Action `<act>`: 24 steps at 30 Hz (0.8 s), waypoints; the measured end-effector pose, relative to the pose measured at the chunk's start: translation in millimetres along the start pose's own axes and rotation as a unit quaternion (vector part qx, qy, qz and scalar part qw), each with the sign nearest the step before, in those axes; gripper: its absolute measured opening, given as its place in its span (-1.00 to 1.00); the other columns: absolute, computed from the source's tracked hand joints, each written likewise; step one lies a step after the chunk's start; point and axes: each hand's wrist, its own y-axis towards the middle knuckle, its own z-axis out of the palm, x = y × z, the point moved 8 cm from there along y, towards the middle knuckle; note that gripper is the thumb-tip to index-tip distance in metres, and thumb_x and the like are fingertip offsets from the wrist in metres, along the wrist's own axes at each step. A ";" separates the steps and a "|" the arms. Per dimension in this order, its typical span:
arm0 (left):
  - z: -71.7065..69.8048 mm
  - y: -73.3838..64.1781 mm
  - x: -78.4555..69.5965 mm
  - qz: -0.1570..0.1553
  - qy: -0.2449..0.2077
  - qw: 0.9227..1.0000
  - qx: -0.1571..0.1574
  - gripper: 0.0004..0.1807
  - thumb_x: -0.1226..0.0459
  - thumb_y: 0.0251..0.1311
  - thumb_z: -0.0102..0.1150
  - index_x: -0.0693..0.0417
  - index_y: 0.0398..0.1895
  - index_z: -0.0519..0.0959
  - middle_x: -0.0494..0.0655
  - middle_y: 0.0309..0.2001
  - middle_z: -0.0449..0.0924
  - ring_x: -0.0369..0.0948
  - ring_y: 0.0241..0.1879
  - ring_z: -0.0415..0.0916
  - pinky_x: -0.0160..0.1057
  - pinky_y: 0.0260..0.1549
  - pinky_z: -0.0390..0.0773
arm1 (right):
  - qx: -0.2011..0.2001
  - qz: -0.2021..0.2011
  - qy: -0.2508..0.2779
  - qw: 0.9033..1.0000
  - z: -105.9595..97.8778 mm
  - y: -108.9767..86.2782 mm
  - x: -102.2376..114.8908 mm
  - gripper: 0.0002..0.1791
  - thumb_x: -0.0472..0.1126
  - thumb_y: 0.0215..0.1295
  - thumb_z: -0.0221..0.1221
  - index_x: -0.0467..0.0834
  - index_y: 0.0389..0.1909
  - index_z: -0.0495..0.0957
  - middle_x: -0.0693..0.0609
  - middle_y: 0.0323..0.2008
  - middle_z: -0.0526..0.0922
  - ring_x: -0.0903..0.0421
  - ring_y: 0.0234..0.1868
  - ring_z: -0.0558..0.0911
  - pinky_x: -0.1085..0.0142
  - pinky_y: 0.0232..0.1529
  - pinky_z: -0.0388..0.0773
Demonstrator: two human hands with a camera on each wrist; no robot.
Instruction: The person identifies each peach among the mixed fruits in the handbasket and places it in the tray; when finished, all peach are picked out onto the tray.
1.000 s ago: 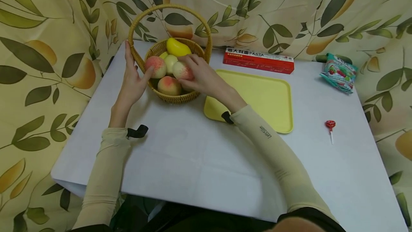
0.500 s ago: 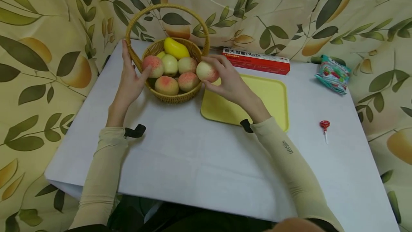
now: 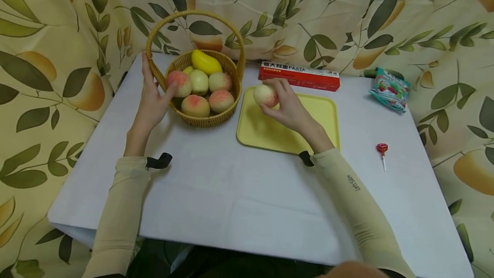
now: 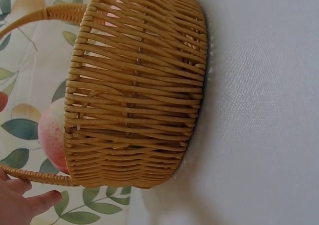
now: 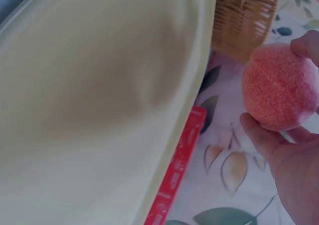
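Observation:
My right hand (image 3: 291, 108) holds a pale peach (image 3: 266, 95) with a pink blush, thumb and fingers on its sides, above the yellow tray (image 3: 251, 134). From the right wrist view the peach (image 5: 279, 88) shows its pink side, clear of the tray surface. My left hand (image 3: 151, 102) rests against the left side of the wicker basket (image 3: 208, 121), fingers straight along the handle base and thumb toward a pink peach (image 3: 179, 83). Several peaches, a pale green round fruit (image 3: 199, 82) and a yellow mango (image 3: 206, 62) lie in the basket. In the left wrist view my fingers (image 4: 42, 203) lie beside the handle.
A red pasta box (image 3: 299, 76) lies behind the tray by the patterned cloth backdrop. Farther right are a teal snack bag (image 3: 390, 90) and a red lollipop (image 3: 382, 149). White cloth covers the table (image 3: 216, 192).
My right hand has lifted the peach out of the basket and carried it right, over the tray. The left hand has stayed at the basket's left side. The head view has shifted slightly.

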 end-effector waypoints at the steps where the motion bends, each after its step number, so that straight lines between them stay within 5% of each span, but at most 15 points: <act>1: 0.1 -0.1 0.4 -0.002 0.000 1.000 0.001 0.09 0.23 0.47 0.12 -0.08 0.66 -0.53 -0.12 0.70 -0.53 -0.13 0.69 -0.38 0.19 0.62 -0.09 | -0.001 0.001 0.000 1.000 0.0 -0.3 -2.5 -0.32 -0.07 0.29 0.35 -0.07 0.38 0.34 -0.15 0.32 0.37 -0.06 0.23 0.49 -0.04 0.25 0.61; 11: 0.6 -2.3 1.5 -0.002 -0.003 1.000 -0.002 0.09 0.24 0.47 0.13 -0.06 0.66 -0.52 -0.10 0.70 -0.52 -0.09 0.69 -0.38 0.27 0.60 -0.10 | 0.004 0.023 -0.001 1.000 9.2 2.2 -31.7 -0.32 -0.17 0.26 0.36 -0.22 0.32 0.28 -0.24 0.25 0.38 -0.14 0.23 0.42 -0.12 0.32 0.50; 24: 0.6 -1.7 3.0 -0.001 0.000 1.000 -0.002 0.09 0.25 0.47 0.13 -0.06 0.66 -0.52 -0.10 0.70 -0.52 -0.07 0.69 -0.37 0.26 0.60 -0.10 | 0.037 0.029 -0.019 0.999 21.9 10.1 -42.1 -0.25 -0.19 0.27 0.37 -0.10 0.42 0.24 -0.27 0.27 0.34 -0.16 0.23 0.38 -0.12 0.31 0.48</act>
